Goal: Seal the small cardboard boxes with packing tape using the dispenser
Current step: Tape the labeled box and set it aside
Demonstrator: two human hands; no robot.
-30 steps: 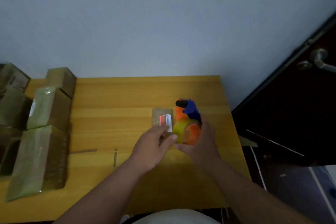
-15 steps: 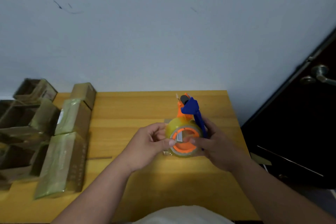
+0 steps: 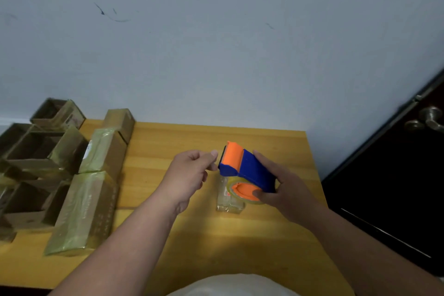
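Up above the desk (image 3: 168,235): right hand (image 3: 286,190), grip clamped around blue-and-orange tape dispenser (image 3: 247,170). Left hand (image 3: 189,175), thumb and forefinger pinched together at its cutter end, whether on tape cannot tell. Directly beneath, small taped box (image 3: 227,203) flat on desk. Stacked cardboard boxes (image 3: 84,211) along left edge.

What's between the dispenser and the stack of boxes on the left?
In the head view, only the left hand, fingers pinched at the dispenser mouth, and bare table before the boxes.
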